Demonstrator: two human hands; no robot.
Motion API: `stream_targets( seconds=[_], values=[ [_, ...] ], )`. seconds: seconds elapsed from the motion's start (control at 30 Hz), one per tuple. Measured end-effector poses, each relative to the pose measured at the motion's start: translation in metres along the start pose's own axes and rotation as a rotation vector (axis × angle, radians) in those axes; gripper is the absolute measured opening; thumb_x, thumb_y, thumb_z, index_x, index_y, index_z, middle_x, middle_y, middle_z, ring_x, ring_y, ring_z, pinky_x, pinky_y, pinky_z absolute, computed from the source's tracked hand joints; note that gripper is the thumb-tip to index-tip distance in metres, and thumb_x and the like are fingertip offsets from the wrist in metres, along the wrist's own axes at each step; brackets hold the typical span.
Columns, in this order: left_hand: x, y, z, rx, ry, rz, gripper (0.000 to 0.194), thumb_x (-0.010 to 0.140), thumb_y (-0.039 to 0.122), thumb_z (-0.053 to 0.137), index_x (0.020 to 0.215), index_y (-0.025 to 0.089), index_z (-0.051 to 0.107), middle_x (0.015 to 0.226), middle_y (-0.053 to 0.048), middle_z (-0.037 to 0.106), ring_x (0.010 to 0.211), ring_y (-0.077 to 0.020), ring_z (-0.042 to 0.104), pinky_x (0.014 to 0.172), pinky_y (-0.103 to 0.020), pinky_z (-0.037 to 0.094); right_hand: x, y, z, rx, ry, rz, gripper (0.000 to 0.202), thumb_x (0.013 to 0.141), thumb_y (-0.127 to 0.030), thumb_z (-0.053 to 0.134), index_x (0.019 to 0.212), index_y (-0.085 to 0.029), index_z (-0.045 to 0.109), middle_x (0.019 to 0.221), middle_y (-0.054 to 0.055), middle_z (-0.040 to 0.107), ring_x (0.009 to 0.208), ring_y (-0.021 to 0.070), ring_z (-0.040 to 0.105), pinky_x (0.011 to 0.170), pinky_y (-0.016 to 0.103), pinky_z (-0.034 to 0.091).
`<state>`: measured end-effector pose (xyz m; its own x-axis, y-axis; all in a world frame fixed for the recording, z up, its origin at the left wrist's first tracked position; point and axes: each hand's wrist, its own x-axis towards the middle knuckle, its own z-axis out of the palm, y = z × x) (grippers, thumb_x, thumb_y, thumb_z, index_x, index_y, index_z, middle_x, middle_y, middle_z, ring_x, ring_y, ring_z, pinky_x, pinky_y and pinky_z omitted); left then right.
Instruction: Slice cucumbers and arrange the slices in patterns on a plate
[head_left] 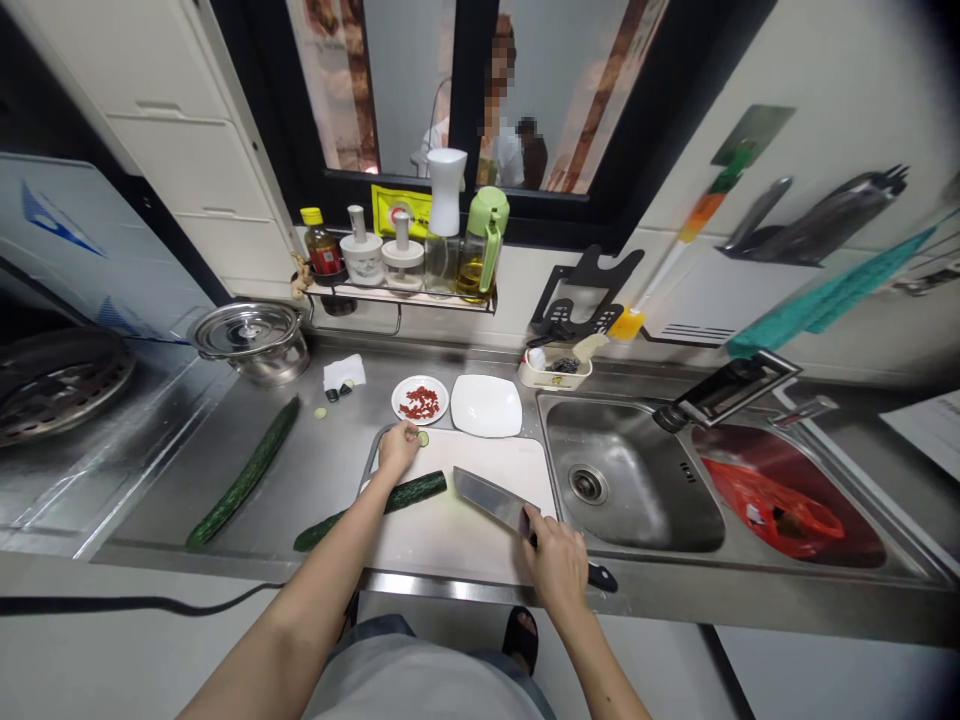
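My left hand [399, 450] is closed in a pinch on a small, pale green cucumber slice [423, 438] near the far edge of the white cutting board [487, 545]. Under my left forearm lies a cut cucumber [416, 489], partly hidden, its cut end facing right. My right hand [556, 562] grips the handle of a cleaver [487, 493]. The broad blade points left and away, just right of the cucumber's cut end. Past the board stand a plate of chopped red pieces [420, 401] and a white square plate [486, 405] with nothing on it.
A whole cucumber [244, 480] lies on the steel counter at left, near a lidded pot [259, 340]. Cucumber ends [340, 391] sit by a white tissue [345, 371]. A black handle [602, 577] shows beside my right wrist. The sink [630, 480] is at right, holding a red bag [780, 510].
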<state>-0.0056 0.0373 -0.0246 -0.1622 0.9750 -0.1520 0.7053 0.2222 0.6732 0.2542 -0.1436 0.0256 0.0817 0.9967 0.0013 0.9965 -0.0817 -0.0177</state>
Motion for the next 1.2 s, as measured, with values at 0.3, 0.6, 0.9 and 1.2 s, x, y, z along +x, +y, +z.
stream_targets(
  seconds=[0.3, 0.6, 0.9, 1.2],
  values=[
    [-0.001, 0.001, -0.002, 0.120, 0.000, 0.034, 0.017, 0.076, 0.021, 0.061, 0.091, 0.020, 0.069, 0.086, -0.005, 0.072, 0.081, -0.0182, 0.064, 0.071, -0.025, 0.041, 0.000, -0.001, -0.001, 0.016, 0.017, 0.005, 0.039, 0.081, -0.019, 0.058, 0.120, -0.021, 0.060, 0.091, 0.005, 0.068, 0.086, 0.0182, 0.057, 0.075, 0.029, 0.031],
    [-0.005, 0.005, -0.004, 0.204, -0.023, 0.073, 0.020, 0.079, 0.024, 0.058, 0.093, 0.020, 0.072, 0.094, -0.009, 0.072, 0.088, -0.0210, 0.064, 0.076, -0.027, 0.042, 0.001, 0.001, 0.005, 0.009, 0.033, 0.000, 0.040, 0.080, -0.020, 0.059, 0.120, -0.021, 0.061, 0.090, 0.005, 0.069, 0.084, 0.0181, 0.057, 0.073, 0.029, 0.030],
    [-0.012, 0.013, -0.009, 0.354, -0.013, 0.163, 0.025, 0.084, 0.028, 0.052, 0.093, 0.018, 0.073, 0.098, -0.013, 0.070, 0.092, -0.0242, 0.063, 0.081, -0.031, 0.041, 0.002, -0.003, -0.002, 0.030, 0.012, 0.016, 0.039, 0.080, -0.018, 0.057, 0.119, -0.021, 0.061, 0.090, 0.004, 0.069, 0.085, 0.0178, 0.058, 0.074, 0.028, 0.031],
    [-0.011, 0.004, -0.012, 0.169, 0.072, 0.112, 0.029, 0.081, 0.025, 0.055, 0.106, 0.021, 0.068, 0.100, -0.008, 0.070, 0.093, -0.0205, 0.063, 0.082, -0.027, 0.043, 0.002, 0.000, -0.001, 0.105, 0.025, 0.050, 0.040, 0.080, -0.019, 0.056, 0.119, -0.022, 0.062, 0.093, 0.005, 0.070, 0.088, 0.0175, 0.060, 0.076, 0.027, 0.034]
  ],
)
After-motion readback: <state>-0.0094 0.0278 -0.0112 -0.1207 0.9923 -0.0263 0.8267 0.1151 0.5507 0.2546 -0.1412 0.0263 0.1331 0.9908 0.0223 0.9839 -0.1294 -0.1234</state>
